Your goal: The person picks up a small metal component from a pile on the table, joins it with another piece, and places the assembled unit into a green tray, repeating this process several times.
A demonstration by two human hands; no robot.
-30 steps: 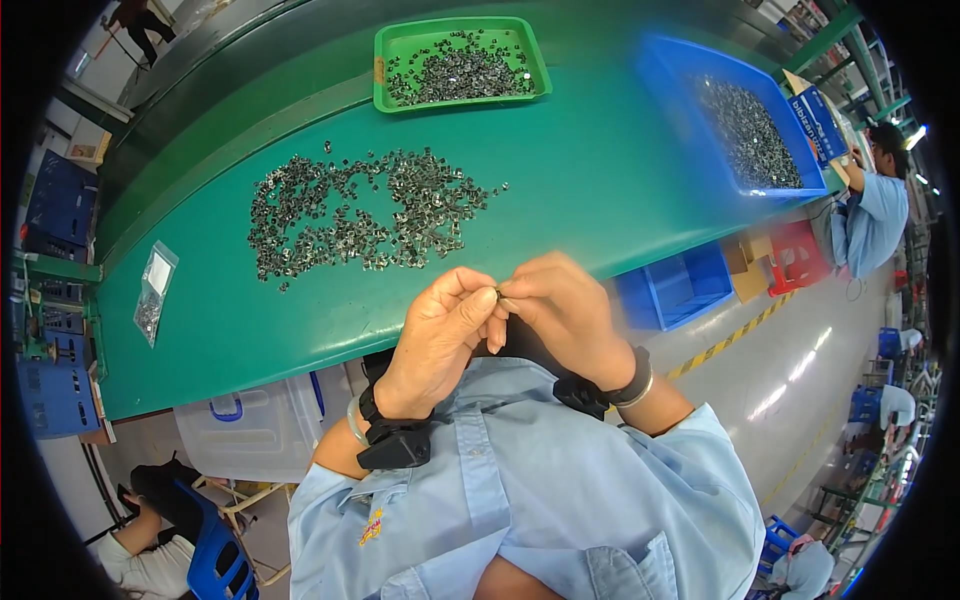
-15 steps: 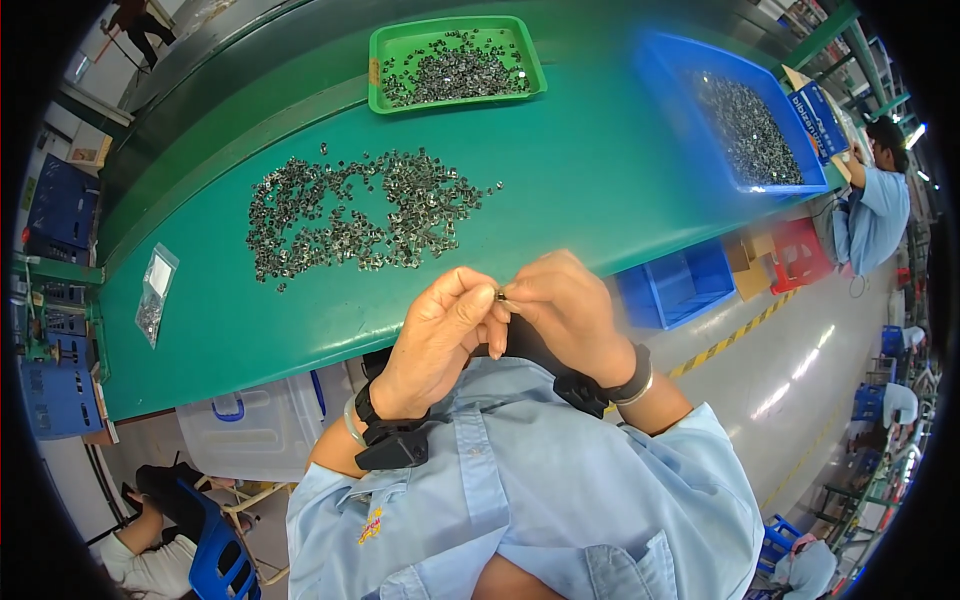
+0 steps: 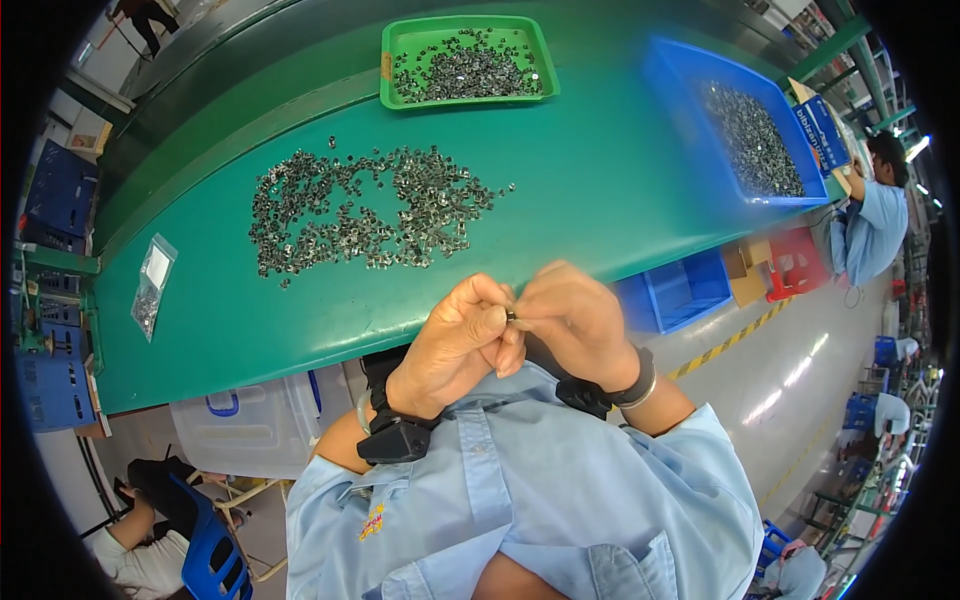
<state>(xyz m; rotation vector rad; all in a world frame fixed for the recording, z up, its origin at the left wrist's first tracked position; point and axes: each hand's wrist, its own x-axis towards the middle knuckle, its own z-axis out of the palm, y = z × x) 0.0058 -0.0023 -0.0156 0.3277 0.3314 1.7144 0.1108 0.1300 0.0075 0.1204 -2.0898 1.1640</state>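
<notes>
- Small dark piece (image 3: 511, 315): it sits between the two hands, a bit lower in the view than half a second ago.
- Left hand (image 3: 455, 340): its thumb and finger pinch the piece.
- Right hand (image 3: 580, 320): its bent fingertips are right at the piece. They look blurrier now, so I cannot tell if they grip it.
- Pile of little shiny bits (image 3: 430, 210): at 10 o'clock from the hands, in the same shape as before.
- Plastic bag (image 3: 153, 285): at 9 o'clock.
- Green tray (image 3: 405, 38): at 12 o'clock, with more bits.
- Blue bin (image 3: 690, 90): at 2 o'clock, also with bits.
</notes>
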